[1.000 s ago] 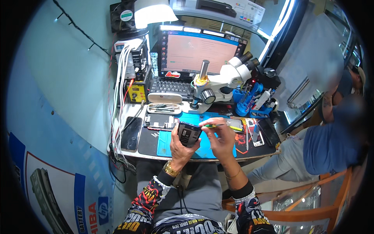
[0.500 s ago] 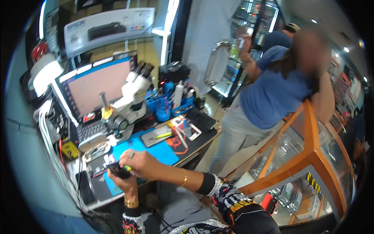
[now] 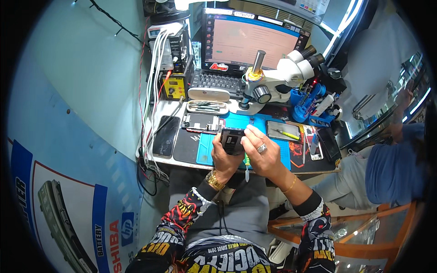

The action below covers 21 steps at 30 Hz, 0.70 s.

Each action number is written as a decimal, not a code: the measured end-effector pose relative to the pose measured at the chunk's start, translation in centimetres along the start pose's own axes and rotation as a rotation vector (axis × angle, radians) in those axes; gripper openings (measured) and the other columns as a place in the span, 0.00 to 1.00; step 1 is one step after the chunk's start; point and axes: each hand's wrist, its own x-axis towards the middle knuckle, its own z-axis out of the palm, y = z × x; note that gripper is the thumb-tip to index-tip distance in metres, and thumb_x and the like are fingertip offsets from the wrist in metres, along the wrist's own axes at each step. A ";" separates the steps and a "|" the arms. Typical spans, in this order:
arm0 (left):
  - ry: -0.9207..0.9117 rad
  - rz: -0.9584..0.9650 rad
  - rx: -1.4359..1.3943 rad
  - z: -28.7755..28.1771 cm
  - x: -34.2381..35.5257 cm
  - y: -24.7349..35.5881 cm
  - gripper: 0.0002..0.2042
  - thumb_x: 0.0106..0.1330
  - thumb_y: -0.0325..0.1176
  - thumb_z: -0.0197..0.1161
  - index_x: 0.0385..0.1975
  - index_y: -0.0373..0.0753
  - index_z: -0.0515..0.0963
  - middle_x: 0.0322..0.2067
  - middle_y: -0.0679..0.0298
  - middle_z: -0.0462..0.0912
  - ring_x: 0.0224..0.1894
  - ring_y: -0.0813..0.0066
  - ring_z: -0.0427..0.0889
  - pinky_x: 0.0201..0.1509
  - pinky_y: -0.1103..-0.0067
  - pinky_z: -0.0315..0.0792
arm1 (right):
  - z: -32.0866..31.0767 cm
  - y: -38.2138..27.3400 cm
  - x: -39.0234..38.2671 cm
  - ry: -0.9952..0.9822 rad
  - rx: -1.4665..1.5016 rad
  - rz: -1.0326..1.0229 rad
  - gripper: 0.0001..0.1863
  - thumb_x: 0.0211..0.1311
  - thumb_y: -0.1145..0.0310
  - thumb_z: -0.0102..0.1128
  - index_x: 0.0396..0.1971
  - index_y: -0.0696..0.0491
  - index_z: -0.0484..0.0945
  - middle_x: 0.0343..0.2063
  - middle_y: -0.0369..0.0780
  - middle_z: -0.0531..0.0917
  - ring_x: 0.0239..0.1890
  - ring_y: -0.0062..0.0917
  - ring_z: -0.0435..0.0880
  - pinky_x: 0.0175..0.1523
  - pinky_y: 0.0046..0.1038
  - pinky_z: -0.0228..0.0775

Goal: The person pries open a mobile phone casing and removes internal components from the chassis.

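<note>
My left hand [image 3: 224, 161] is closed around the lower left side of a black phone [image 3: 231, 142], held above the front of the bench. The phone's dark side, with a pale label on it, faces up. At its right edge press the fingertips of my right hand [image 3: 265, 157]. A slim green-handled tool [image 3: 247, 169] with a pale flat tip pokes out below that palm, pointing toward my lap. Under the phone lies a blue work mat [image 3: 205, 148]. My fingers hide part of the phone and most of the tool's handle.
A microscope [image 3: 273, 82] stands behind the mat, before a monitor [image 3: 255, 41] and keyboard [image 3: 217, 82]. Left lie another phone [image 3: 165, 137] and an opened phone frame [image 3: 202, 123]; right, a grey panel [image 3: 275, 131] under a yellow-green pen-like tool [image 3: 290, 134]. Beyond stands a blue tool rack [image 3: 302, 111].
My view has swung from the right toward the bench, so the person in blue is now at the right rim. Both hands still hold the phone and the green-handled tool.
</note>
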 end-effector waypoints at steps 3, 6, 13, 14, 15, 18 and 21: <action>-0.004 0.036 0.001 0.1 0.0 0.4 0.41 0.47 0.38 0.85 0.58 0.35 0.64 0.42 0.49 0.82 0.40 0.49 0.86 0.43 0.63 0.81 | -0.7 -0.1 0.6 0.025 0.076 0.070 0.17 0.52 0.79 0.64 0.45 0.60 0.80 0.46 0.50 0.85 0.51 0.45 0.87 0.49 0.39 0.85; -0.021 0.063 -0.014 0.3 0.1 0.4 0.42 0.46 0.39 0.85 0.58 0.34 0.64 0.43 0.49 0.81 0.40 0.48 0.86 0.43 0.63 0.80 | -1.7 0.3 1.4 0.008 0.298 0.267 0.19 0.46 0.86 0.66 0.41 0.56 0.80 0.40 0.45 0.87 0.45 0.42 0.88 0.47 0.38 0.83; -0.067 0.060 -0.026 0.1 -0.3 0.4 0.45 0.48 0.38 0.85 0.63 0.33 0.62 0.46 0.46 0.76 0.45 0.46 0.81 0.48 0.61 0.76 | -2.4 2.6 2.0 -0.038 0.620 0.519 0.04 0.62 0.77 0.71 0.35 0.57 0.83 0.29 0.43 0.86 0.29 0.33 0.83 0.35 0.30 0.73; -0.092 0.134 0.093 -0.8 0.6 1.5 0.50 0.49 0.36 0.85 0.68 0.31 0.56 0.50 0.46 0.75 0.47 0.51 0.81 0.51 0.63 0.77 | -2.1 2.9 2.0 -0.071 0.633 0.580 0.04 0.62 0.75 0.71 0.33 0.58 0.84 0.26 0.42 0.85 0.26 0.28 0.80 0.32 0.28 0.70; -0.102 0.130 0.090 -1.0 1.2 2.1 0.50 0.49 0.36 0.85 0.68 0.31 0.56 0.50 0.46 0.75 0.47 0.51 0.81 0.51 0.63 0.77 | -2.0 3.0 1.9 -0.105 0.641 0.647 0.05 0.63 0.73 0.71 0.32 0.58 0.85 0.24 0.41 0.84 0.23 0.23 0.77 0.30 0.27 0.66; -0.128 0.239 0.056 -1.2 2.5 4.0 0.45 0.51 0.28 0.81 0.67 0.34 0.57 0.61 0.38 0.65 0.59 0.42 0.75 0.59 0.57 0.74 | -2.2 3.0 2.5 -0.125 0.783 0.793 0.06 0.64 0.70 0.71 0.34 0.58 0.85 0.22 0.39 0.83 0.24 0.16 0.74 0.29 0.24 0.63; -0.075 0.402 -0.022 -0.5 2.9 3.1 0.40 0.52 0.27 0.80 0.63 0.38 0.61 0.64 0.36 0.63 0.64 0.35 0.71 0.63 0.54 0.71 | -2.3 3.2 3.1 -0.113 0.827 0.801 0.06 0.65 0.71 0.69 0.34 0.58 0.85 0.23 0.39 0.84 0.26 0.16 0.78 0.33 0.24 0.71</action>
